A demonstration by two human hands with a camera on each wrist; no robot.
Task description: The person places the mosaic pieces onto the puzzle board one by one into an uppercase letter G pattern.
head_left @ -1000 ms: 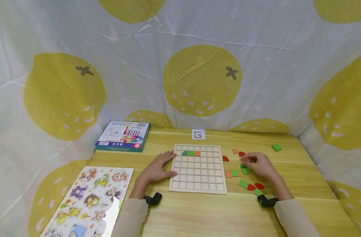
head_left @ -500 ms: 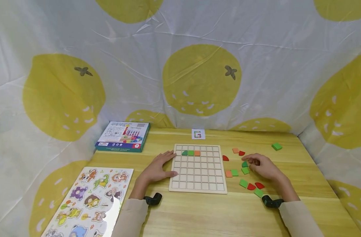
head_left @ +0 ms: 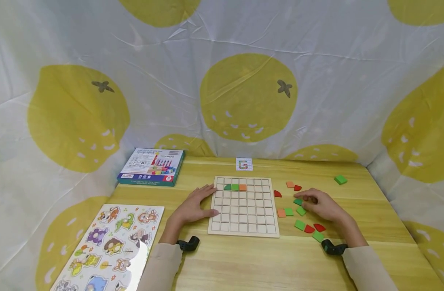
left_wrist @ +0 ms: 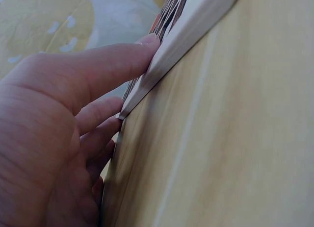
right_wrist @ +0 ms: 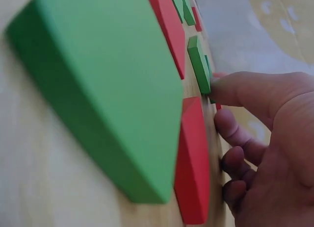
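Note:
In the head view a wooden grid board (head_left: 244,221) lies mid-table. A dark green quarter-circle, a light green square (head_left: 235,187) and an orange square (head_left: 242,187) fill adjoining cells near its top. My left hand (head_left: 193,207) rests at the board's left edge, fingers spread; the left wrist view has its thumb (left_wrist: 122,63) on the rim. To the right, my right hand (head_left: 321,205) has index finger and thumb around a dark green quarter-circle tile (head_left: 297,201) on the table. A light green square (head_left: 301,211) is beside the thumb, and the other fingers are curled.
Several loose red, orange and green tiles lie right of the board, including a red quarter-circle (head_left: 278,194). A green tile (head_left: 340,180) sits farther right. A pattern card (head_left: 244,164) is behind the board. At left are a box (head_left: 151,167) and an animal puzzle (head_left: 113,246).
My right hand shifted right, uncovering the dark green tile, then brought index finger and thumb to it. That tile has slid slightly left, and the light green square beside it turned. My left hand stayed put.

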